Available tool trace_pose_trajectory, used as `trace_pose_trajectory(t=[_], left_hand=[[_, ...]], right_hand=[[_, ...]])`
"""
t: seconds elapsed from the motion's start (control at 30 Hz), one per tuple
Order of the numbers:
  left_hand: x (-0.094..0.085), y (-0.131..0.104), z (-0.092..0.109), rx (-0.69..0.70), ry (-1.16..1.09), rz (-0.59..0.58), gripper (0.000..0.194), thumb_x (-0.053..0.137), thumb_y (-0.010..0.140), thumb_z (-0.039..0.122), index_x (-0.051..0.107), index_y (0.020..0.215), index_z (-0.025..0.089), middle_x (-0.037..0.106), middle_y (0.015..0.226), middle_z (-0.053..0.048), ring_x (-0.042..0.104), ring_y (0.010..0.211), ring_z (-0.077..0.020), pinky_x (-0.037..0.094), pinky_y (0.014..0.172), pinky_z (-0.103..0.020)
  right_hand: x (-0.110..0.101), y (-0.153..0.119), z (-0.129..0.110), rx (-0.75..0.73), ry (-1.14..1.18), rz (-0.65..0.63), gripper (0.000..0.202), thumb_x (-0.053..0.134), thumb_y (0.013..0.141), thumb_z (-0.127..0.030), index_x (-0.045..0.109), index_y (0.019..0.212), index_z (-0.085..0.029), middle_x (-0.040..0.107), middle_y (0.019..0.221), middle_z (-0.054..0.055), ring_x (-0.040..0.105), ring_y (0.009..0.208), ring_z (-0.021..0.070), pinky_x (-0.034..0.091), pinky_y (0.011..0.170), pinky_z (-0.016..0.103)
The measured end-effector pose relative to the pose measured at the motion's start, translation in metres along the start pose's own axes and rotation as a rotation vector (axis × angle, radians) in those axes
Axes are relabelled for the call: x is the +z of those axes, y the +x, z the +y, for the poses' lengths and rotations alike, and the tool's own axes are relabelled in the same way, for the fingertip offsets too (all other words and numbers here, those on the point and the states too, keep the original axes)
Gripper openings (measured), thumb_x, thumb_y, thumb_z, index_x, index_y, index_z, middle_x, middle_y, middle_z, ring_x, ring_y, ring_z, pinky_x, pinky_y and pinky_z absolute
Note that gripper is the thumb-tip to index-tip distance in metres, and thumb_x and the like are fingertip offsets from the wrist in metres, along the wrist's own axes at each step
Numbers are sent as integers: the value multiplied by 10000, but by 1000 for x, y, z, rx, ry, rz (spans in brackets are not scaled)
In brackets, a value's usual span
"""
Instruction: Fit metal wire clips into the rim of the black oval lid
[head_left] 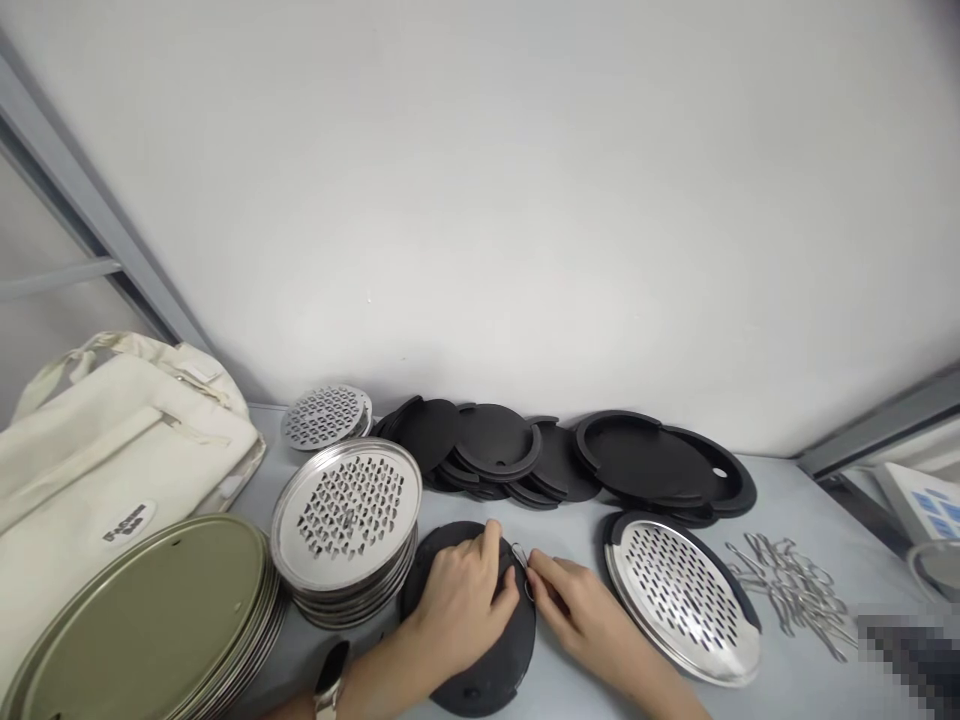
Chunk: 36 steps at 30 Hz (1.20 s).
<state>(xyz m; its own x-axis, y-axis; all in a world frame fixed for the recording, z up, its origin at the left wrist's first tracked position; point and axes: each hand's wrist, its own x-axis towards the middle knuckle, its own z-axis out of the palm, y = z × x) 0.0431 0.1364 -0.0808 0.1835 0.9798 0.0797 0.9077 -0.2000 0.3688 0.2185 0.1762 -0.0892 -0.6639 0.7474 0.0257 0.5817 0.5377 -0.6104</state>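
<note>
A black round disc (487,660) lies on the grey table in front of me. My left hand (469,600) rests on its upper part, fingers bent, the index and thumb close to its right edge. My right hand (566,600) is closed in a pinch on a small silver metal clip (520,553) at the disc's upper right edge. The clip sits between the two hands. Whether my left fingers grip the disc's rim or only press on it is partly hidden. A watch (331,680) is on my left wrist.
Left: a cream bag (112,440), stacked green oval plates (150,620) and round grater plates (349,515). Behind: smaller grater discs (326,416) and several black discs (495,440) by the wall. Right: oval grater plates (682,590) and a pile of metal clips (795,590).
</note>
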Motion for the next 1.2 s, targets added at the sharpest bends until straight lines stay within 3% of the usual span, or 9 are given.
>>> trace_pose_trajectory(t=[0.1,0.33,0.53,0.67,0.83,1.0,1.2], left_hand=[[-1,0,1,3,33,-2,112,390,876,230,430,968,179,592,815,-30,580,739,-208,436,626,-305],[-6,-1,0,82,72,3,62,388,877,242,413,901,190,566,763,-14,564,696,-200,400,592,-292],[-9,-4,1,139,91,15,74,390,881,254,418,882,185,564,742,-14,571,688,-200,392,583,-289],[-12,-6,2,158,90,20,122,387,894,261,439,960,172,574,766,-22,581,712,-204,413,613,-296],[-13,-9,0,227,87,36,409,405,893,241,337,1296,219,602,894,-37,596,794,-205,439,679,-300],[-13,-10,-2,185,76,43,269,406,889,251,508,1135,219,603,871,-43,596,783,-212,440,684,-303],[-14,-9,-3,191,47,23,302,417,887,245,487,1180,229,610,902,-39,596,810,-213,441,697,-301]], right_hand=[[0,0,0,-7,9,-1,206,297,963,-288,431,828,-210,530,679,4,512,604,151,363,580,256],[1,1,0,-28,15,14,229,273,968,-299,402,797,-219,497,645,-22,491,573,138,353,576,245],[-4,0,-2,-63,43,0,220,343,932,-251,392,721,-214,376,564,-65,348,501,100,297,514,224],[-7,-1,-5,-71,71,8,212,376,902,-221,397,692,-202,316,547,-79,290,507,88,269,500,216],[-3,4,-5,-69,93,18,188,408,841,-176,413,654,-180,317,547,-84,293,515,74,251,494,204],[5,9,-2,-74,103,66,176,416,784,-135,390,615,-176,288,546,-83,267,527,74,225,498,206],[12,11,0,-37,158,127,200,405,771,-148,324,591,-185,256,550,-75,259,529,75,223,499,203]])
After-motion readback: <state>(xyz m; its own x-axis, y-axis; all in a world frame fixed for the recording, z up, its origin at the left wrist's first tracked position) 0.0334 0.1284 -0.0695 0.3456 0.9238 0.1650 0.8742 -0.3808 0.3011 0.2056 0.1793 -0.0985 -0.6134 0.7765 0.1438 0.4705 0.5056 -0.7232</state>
